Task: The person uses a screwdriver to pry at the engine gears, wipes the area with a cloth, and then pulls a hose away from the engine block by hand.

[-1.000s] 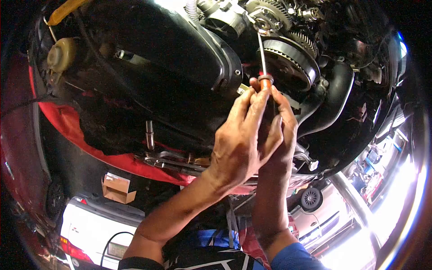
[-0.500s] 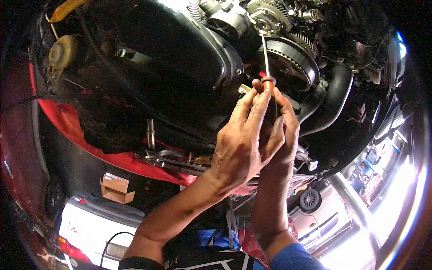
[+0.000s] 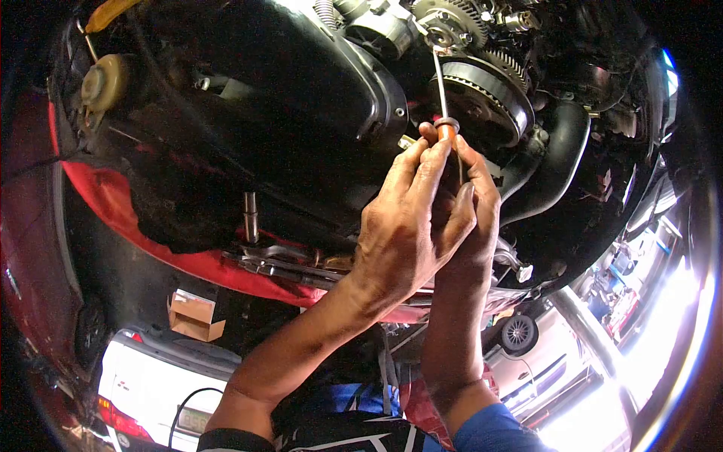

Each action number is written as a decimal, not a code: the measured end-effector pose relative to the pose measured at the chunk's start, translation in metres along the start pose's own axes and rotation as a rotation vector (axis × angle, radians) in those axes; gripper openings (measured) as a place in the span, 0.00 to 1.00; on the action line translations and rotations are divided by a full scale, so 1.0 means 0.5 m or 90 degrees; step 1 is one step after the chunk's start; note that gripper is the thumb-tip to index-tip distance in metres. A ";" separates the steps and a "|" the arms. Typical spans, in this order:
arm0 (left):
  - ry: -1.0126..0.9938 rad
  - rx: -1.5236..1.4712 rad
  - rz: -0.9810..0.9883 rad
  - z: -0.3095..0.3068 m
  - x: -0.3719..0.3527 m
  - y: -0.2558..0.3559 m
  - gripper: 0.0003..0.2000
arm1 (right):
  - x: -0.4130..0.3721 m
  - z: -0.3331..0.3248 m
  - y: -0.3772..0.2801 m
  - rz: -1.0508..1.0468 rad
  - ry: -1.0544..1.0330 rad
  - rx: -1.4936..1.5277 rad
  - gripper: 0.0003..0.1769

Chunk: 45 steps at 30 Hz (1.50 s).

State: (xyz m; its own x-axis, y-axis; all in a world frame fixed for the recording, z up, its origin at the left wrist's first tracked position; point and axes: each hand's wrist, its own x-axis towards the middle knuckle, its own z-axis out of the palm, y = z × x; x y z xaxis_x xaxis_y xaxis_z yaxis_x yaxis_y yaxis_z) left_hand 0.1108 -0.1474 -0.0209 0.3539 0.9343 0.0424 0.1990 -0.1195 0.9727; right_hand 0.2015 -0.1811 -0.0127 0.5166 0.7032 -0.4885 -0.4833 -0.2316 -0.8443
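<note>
Both my hands are wrapped round the orange handle of a screwdriver (image 3: 443,87), which points up into the engine bay. My left hand (image 3: 399,218) has its fingers closed on the handle from the left. From the right, my right hand (image 3: 480,203) closes round the same handle, partly hidden behind my left hand. The screwdriver's tip is at the lower edge of a toothed gear (image 3: 452,26). Right of the shaft is a large dark pulley (image 3: 489,102). A black plastic cover (image 3: 301,75) lies to the left.
Steel tools (image 3: 282,265) and an upright socket (image 3: 251,218) lie along the red car body edge (image 3: 218,275). A black hose (image 3: 561,158) curves at the right. An open cardboard box (image 3: 194,315) and a white car (image 3: 151,377) are beyond.
The screwdriver and the fingers of both my hands have moved slightly up and to the left. Both hands keep their hold on the handle.
</note>
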 end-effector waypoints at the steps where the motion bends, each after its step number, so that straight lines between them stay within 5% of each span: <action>1: -0.002 0.000 -0.005 -0.001 0.001 0.002 0.25 | 0.002 -0.002 0.004 -0.010 -0.008 0.003 0.22; 9: -0.020 0.004 -0.008 -0.011 0.002 0.005 0.27 | -0.005 -0.001 0.012 -0.097 0.008 -0.153 0.21; 10: -0.020 -0.001 -0.007 -0.012 0.004 0.004 0.27 | 0.000 0.008 -0.001 0.004 0.004 0.024 0.21; 15: -0.026 -0.005 -0.010 -0.010 0.002 0.003 0.28 | -0.009 -0.004 0.005 -0.053 -0.006 -0.036 0.22; 16: -0.024 -0.008 -0.008 -0.012 0.004 0.005 0.28 | -0.009 0.002 -0.001 -0.060 0.003 -0.136 0.30; 23: -0.018 -0.020 -0.011 -0.008 0.006 -0.001 0.28 | 0.003 0.007 -0.007 0.035 0.026 0.063 0.21; 25: -0.016 -0.026 -0.008 -0.006 0.005 -0.001 0.28 | -0.002 0.007 0.005 -0.080 -0.033 -0.044 0.21; 33: -0.018 -0.018 0.016 -0.003 0.013 0.004 0.28 | -0.002 0.020 -0.024 -0.032 0.010 0.043 0.20; 34: -0.023 -0.019 0.011 -0.008 0.007 0.012 0.28 | -0.001 -0.004 -0.020 -0.042 -0.032 -0.073 0.31; 42: -0.037 -0.052 -0.010 -0.014 0.006 0.026 0.33 | -0.021 -0.002 -0.030 -0.093 -0.002 -0.197 0.33; 45: -0.035 -0.064 -0.014 -0.013 0.004 0.021 0.35 | -0.023 0.011 -0.051 0.048 0.078 -0.114 0.31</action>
State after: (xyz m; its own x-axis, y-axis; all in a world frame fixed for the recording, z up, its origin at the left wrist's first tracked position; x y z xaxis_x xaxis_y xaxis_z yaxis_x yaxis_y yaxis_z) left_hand 0.1076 -0.1445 -0.0090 0.4013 0.9159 0.0111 0.1162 -0.0629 0.9912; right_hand 0.2040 -0.1796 0.0157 0.5712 0.5942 -0.5662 -0.3963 -0.4044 -0.8242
